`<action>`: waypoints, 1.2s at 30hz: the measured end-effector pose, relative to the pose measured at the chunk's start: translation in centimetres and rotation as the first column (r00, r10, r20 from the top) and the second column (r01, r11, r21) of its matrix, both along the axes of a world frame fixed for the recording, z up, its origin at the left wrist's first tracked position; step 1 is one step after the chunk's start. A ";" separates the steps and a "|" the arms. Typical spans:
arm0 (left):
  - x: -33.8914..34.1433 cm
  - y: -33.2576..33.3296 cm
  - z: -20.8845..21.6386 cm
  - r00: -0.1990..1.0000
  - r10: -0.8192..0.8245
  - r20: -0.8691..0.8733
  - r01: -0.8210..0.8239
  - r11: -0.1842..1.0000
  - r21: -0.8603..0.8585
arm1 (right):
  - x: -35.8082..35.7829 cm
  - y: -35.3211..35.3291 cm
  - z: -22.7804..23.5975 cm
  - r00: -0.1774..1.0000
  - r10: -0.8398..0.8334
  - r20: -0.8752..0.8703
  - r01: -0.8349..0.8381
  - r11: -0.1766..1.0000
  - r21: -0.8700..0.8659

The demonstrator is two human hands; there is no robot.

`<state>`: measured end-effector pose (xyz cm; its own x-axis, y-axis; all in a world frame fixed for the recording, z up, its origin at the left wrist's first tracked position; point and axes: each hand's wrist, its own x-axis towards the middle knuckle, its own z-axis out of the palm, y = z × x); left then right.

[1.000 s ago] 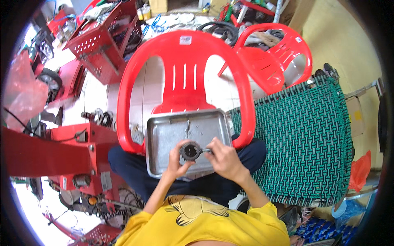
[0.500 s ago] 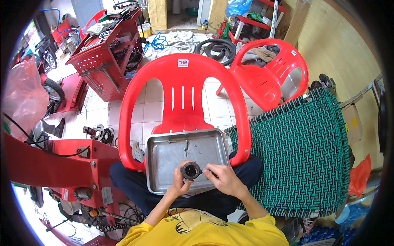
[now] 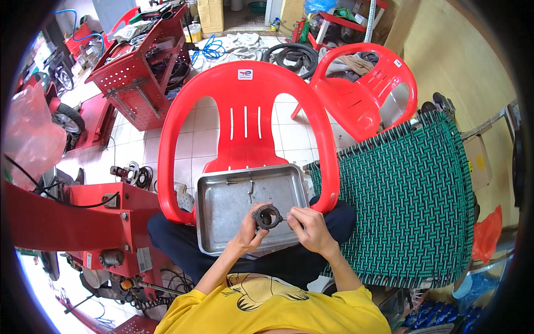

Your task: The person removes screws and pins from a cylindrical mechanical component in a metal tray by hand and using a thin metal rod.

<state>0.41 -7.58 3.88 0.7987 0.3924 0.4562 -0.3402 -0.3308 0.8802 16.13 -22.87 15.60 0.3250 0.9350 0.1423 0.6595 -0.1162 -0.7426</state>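
Observation:
My left hand [image 3: 250, 231] grips a dark, ring-shaped metal part [image 3: 268, 217] by its left side, with the round opening facing up. My right hand [image 3: 309, 227] is closed in a pinch at the ring's right side. A short thin piece shows between its fingertips and the ring, too small to name. Both hands are above a shallow metal tray [image 3: 218, 234] on my lap, its far side against a red plastic chair [image 3: 245, 146]. Several small bolts [image 3: 251, 191] and loose bits lie in the tray.
A second red chair [image 3: 350, 108] stands at the far right, beside a green woven lounger [image 3: 406, 200]. Red machinery [image 3: 125, 222] is close on my left. Farther off are a red tool cart [image 3: 133, 94], a black tyre [image 3: 292, 61] and a blue hose [image 3: 210, 49].
The ring has shifted slightly right and up in the picture, showing its opening more clearly. My right hand has moved a little to the right. The surroundings have slid slightly upward in view.

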 end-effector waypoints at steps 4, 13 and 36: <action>0.4 0.1 0.7 1.000 0.002 0.010 -0.003 0.998 0.062 | -0.3 0.2 0.1 0.992 -0.063 -0.112 0.066 0.997 0.026; 0.9 -1.8 0.0 0.997 -0.011 0.080 0.013 1.000 -0.013 | -0.9 -0.2 -0.6 0.965 -0.149 0.214 0.111 0.978 0.176; 0.4 -1.4 2.1 0.990 -0.122 -0.068 0.121 0.992 -0.024 | -0.6 -1.5 -0.6 0.986 -0.168 0.012 0.168 0.984 0.057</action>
<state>0.77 -8.94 5.99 0.8704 0.2988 0.3914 -0.3151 -0.2730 0.9090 15.49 -24.40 14.97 0.4739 0.8577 0.1993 0.6464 -0.1851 -0.7402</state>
